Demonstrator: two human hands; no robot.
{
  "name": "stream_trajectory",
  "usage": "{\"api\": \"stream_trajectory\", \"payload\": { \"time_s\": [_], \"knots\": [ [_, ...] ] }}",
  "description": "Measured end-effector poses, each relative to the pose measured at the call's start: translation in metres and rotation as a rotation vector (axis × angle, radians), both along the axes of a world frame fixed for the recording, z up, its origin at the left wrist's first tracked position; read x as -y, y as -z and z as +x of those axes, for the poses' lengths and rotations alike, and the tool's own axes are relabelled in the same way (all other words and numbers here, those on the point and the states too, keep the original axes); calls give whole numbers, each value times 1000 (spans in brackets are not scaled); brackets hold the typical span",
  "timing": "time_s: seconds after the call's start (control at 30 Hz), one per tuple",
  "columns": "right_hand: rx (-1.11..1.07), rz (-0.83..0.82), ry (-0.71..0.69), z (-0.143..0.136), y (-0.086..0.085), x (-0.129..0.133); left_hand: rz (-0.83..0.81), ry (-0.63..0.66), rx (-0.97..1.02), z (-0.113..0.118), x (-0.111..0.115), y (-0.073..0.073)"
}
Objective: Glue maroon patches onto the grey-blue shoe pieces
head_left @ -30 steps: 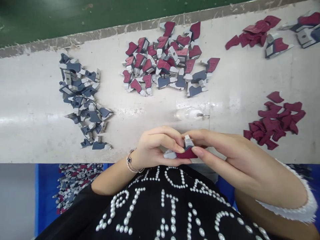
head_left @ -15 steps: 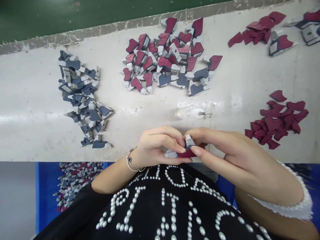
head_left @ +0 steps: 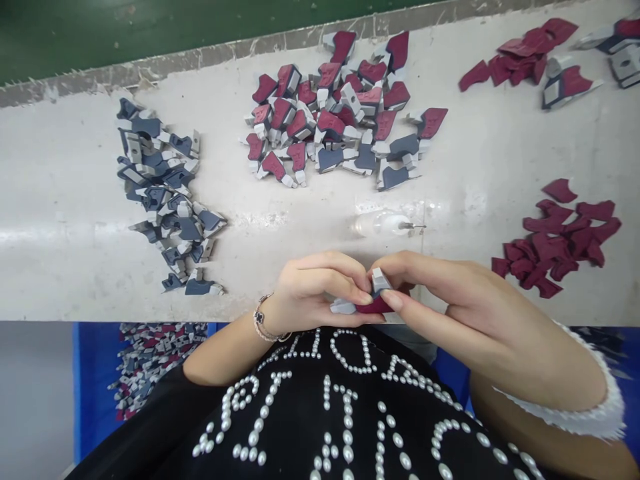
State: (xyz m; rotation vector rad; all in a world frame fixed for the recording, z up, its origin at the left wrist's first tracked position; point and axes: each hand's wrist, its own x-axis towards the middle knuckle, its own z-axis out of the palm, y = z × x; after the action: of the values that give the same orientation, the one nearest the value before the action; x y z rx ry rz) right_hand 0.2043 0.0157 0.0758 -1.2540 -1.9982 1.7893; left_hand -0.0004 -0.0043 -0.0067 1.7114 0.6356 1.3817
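Close to the table's near edge, both hands hold one small plastic part (head_left: 373, 305), grey, dark blue and dark red. My left hand (head_left: 323, 290) pinches it from the left, with a pale grey end showing below its fingers. From the right, my right hand (head_left: 435, 300) presses its thumb on the red face, and its index finger curls behind. A grey block end of the part points up between the hands. Just beyond them a clear-white bottle (head_left: 383, 224) with a thin metal tip lies on its side. My fingers hide much of the part.
Grey-and-blue parts (head_left: 187, 229) lie piled at left, and red-topped parts (head_left: 330, 123) at centre back. Loose red pieces (head_left: 550, 247) form a heap at right, with more red pieces (head_left: 530, 50) behind. Below the table edge, a blue bin (head_left: 86, 393) holds many parts.
The hands and the part keep nearly the same pose. The whole view has shifted very slightly; nothing has been picked up or let go.
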Motion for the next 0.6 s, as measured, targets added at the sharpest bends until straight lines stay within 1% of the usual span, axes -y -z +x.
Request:
{"api": "stream_trajectory", "payload": {
  "time_s": [0.07, 0.27, 0.6],
  "knots": [
    [14, -11, -13, 1, -1, 0, 6, 2, -5, 0, 0, 0],
    [-36, -21, -59, 8, -4, -2, -15, 17, 1, -2, -1, -3],
    [-54, 43, -27, 5, -3, 0, 14, -6, -4, -2, -2, -2]
  ]
}}
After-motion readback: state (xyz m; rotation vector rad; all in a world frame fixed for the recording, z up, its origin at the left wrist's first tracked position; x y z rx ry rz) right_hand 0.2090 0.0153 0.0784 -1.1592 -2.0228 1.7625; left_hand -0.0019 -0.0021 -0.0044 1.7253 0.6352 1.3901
